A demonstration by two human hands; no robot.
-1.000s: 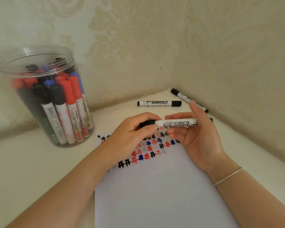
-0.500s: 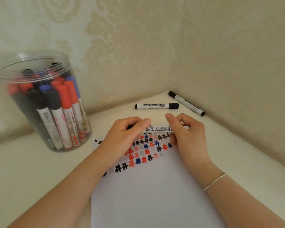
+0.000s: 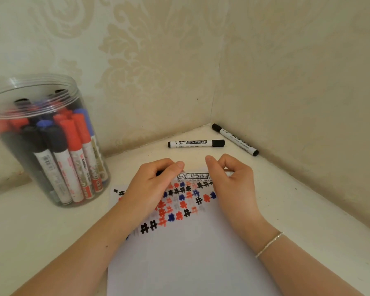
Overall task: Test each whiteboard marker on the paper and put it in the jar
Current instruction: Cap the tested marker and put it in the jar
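Hands lower now, both point(image 3: 156, 180) point(image 3: 231, 178) gripping marker point(image 3: 192, 176).

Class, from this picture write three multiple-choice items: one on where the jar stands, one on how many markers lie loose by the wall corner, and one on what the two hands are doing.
1. Where is the jar?
A. Left of the paper
B. On the paper
C. In the wall corner

2. How many loose markers lie beyond the hands, near the corner?
A. None
B. Two
C. Five

3. What are the left hand and right hand doing?
A. Resting flat
B. Lifting the jar
C. Both holding one marker over the paper

Key: 1 A, the jar stands on the table left of the sheet. 2 B, one marker and another lie there. 3 C, each hand grips one end.
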